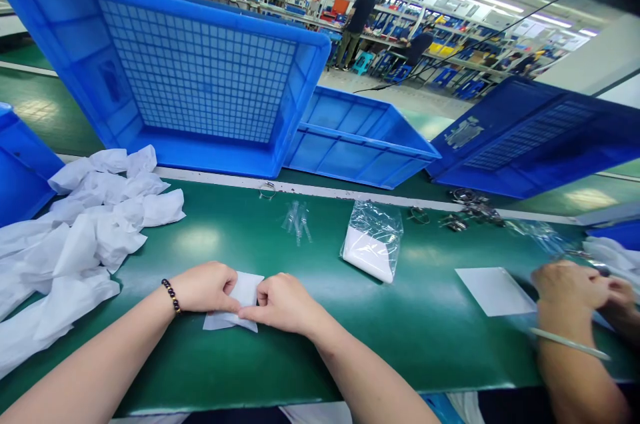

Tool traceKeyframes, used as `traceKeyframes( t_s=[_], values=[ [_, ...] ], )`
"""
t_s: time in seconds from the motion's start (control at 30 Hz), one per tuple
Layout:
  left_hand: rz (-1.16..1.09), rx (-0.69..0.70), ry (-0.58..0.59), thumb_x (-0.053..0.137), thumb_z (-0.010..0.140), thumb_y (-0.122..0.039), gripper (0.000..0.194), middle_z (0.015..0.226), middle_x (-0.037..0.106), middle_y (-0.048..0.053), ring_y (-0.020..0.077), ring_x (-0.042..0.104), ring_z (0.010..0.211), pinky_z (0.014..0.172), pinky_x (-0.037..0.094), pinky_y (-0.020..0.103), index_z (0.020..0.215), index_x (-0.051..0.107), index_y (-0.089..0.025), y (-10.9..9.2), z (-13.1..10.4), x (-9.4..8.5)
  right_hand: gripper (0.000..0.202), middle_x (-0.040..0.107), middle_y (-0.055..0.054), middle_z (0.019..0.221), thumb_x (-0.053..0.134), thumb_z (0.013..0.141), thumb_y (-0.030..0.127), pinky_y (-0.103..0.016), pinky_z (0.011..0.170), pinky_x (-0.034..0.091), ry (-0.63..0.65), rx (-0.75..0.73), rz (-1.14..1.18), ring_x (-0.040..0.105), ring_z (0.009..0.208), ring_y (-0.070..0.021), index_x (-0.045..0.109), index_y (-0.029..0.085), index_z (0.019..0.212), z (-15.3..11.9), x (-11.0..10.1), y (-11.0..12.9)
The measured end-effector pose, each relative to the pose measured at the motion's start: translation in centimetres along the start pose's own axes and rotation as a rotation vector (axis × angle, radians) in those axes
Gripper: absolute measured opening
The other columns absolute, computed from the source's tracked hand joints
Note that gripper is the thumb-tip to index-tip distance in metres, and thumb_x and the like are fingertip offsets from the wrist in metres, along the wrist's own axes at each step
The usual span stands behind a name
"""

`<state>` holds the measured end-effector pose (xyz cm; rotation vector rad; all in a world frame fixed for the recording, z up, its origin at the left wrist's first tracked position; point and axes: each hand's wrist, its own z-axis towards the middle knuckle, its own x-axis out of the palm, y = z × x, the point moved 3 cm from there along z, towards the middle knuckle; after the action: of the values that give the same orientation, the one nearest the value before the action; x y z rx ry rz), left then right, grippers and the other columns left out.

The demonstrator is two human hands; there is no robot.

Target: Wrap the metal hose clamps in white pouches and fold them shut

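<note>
A small white sheet, seemingly folded over, lies on the green work surface in front of me. Its left side is gripped by my left hand, which wears a dark beaded bracelet, with fingers curled and thumb pressed on it. From the other side my right hand closes on it too, and the two thumbs nearly meet at its middle. Whether anything is inside the sheet is hidden. Crumpled white wrapped bundles are heaped to the left of my hands.
Blue crates line the far edge. A clear bag with white sheets, small clear plastic pieces and metal parts lie on the green table. At right, a co-worker's hands are beside another white sheet.
</note>
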<state>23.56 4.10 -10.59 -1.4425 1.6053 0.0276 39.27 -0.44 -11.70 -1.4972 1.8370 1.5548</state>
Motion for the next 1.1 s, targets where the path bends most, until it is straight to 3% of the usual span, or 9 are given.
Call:
traceKeyframes(
  t_s=[0.23, 0.43, 0.7, 0.8, 0.97, 1.1],
  values=[
    [-0.044, -0.018, 0.056, 0.064, 0.062, -0.046, 0.034, 0.049, 0.052, -0.005, 0.0118, 0.043, 0.048, 0.044, 0.023, 0.024, 0.058, 0.041, -0.021, 0.1, -0.1, -0.1, 0.034, 0.052, 0.005, 0.050, 0.071, 0.064, 0.040, -0.022, 0.049, 0.023, -0.001, -0.025, -0.023, 0.043, 0.049, -0.0084, 0.049, 0.018, 0.050, -0.1, -1.1, -1.6],
    [-0.050, 0.032, 0.084, 0.067, 0.059, -0.040, 0.029, 0.057, 0.053, -0.006, 0.0108, 0.042, 0.051, 0.044, 0.023, 0.023, 0.062, 0.046, -0.020, 0.5, -0.1, -0.2, 0.039, 0.052, 0.004, 0.050, 0.069, 0.066, 0.050, -0.022, 0.049, 0.022, -0.003, -0.061, -0.016, 0.043, 0.048, -0.0082, 0.051, 0.019, 0.051, 0.1, -0.8, -1.5],
    [-0.057, 0.048, 0.090, 0.066, 0.058, -0.027, 0.022, 0.058, 0.052, -0.006, 0.0099, 0.043, 0.052, 0.044, 0.025, 0.022, 0.063, 0.047, -0.019, 0.5, -0.1, -0.3, 0.034, 0.054, 0.003, 0.054, 0.067, 0.068, 0.048, -0.023, 0.049, 0.020, -0.027, -0.058, -0.156, 0.045, 0.052, -0.0092, 0.055, 0.019, 0.055, 0.5, 0.0, -1.7],
    [-0.244, 0.078, 0.171, 0.065, 0.065, -0.031, 0.024, 0.055, 0.053, -0.006, 0.0097, 0.049, 0.051, 0.045, 0.030, 0.020, 0.064, 0.045, -0.019, 1.2, -0.1, -0.3, 0.029, 0.055, 0.004, 0.056, 0.068, 0.069, 0.042, -0.022, 0.049, 0.021, -0.022, -0.049, -0.163, 0.045, 0.053, -0.0084, 0.055, 0.019, 0.057, 0.2, -0.4, -2.0],
    [-0.743, 0.162, 0.355, 0.055, 0.077, -0.054, 0.040, 0.054, 0.057, -0.003, 0.0111, 0.058, 0.049, 0.047, 0.041, 0.020, 0.066, 0.042, -0.018, 1.7, -0.3, -0.3, 0.034, 0.051, 0.006, 0.052, 0.066, 0.071, 0.044, -0.021, 0.049, 0.022, -0.019, -0.063, -0.074, 0.041, 0.050, -0.0069, 0.050, 0.018, 0.055, -0.1, -1.1, -2.2],
    [-0.856, 0.275, 0.414, 0.056, 0.077, -0.057, 0.042, 0.062, 0.062, 0.001, 0.0123, 0.062, 0.058, 0.051, 0.045, 0.020, 0.068, 0.046, -0.017, 1.3, -0.2, 0.1, 0.034, 0.051, 0.005, 0.053, 0.063, 0.073, 0.044, -0.021, 0.050, 0.022, -0.034, -0.069, -0.047, 0.041, 0.050, -0.0069, 0.050, 0.018, 0.055, -0.1, -1.2, -2.2]
  ],
)
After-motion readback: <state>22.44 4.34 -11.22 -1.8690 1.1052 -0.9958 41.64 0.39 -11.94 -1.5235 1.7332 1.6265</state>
